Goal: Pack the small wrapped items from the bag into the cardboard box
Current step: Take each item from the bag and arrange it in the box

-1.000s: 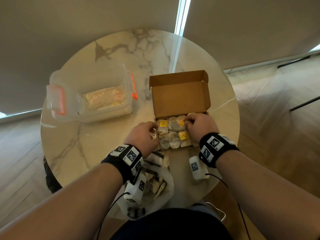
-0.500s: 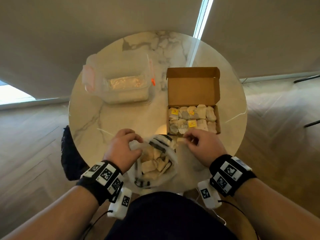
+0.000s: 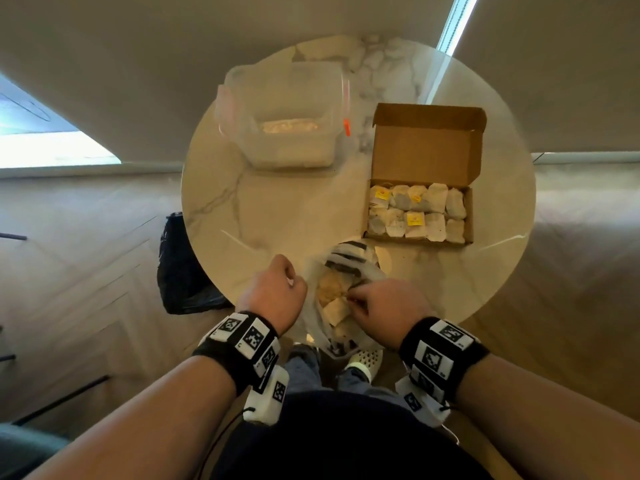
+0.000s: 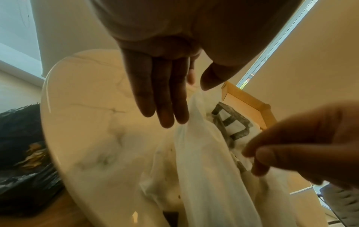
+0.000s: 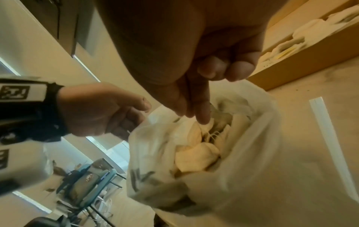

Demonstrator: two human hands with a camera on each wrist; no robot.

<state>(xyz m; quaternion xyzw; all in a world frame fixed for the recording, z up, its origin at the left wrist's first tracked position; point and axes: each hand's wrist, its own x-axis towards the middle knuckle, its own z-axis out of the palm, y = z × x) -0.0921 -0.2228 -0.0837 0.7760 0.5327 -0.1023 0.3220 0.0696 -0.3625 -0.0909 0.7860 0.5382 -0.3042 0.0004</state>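
Note:
The open cardboard box (image 3: 469, 216) sits at the table's right with two rows of small wrapped items (image 3: 415, 213) inside. A white plastic bag (image 3: 346, 268) with more wrapped items (image 5: 196, 156) lies at the table's near edge. My left hand (image 3: 292, 280) is at the bag's left rim, which rises between its thumb and index finger (image 4: 198, 85). My right hand (image 5: 198, 119) reaches into the bag's mouth. Its thumb and forefinger close on the top of one wrapped item, and its other fingers are curled.
A clear plastic container (image 3: 287, 133) with orange clips stands at the back left of the round marble table (image 3: 277, 209). A black bag (image 3: 183, 271) lies on the wooden floor by the table's left edge. My feet show under the near edge.
Both hands have left the box and come back to the bag. The left hand took the rim; the right hand has since gone down into the bag's mouth.

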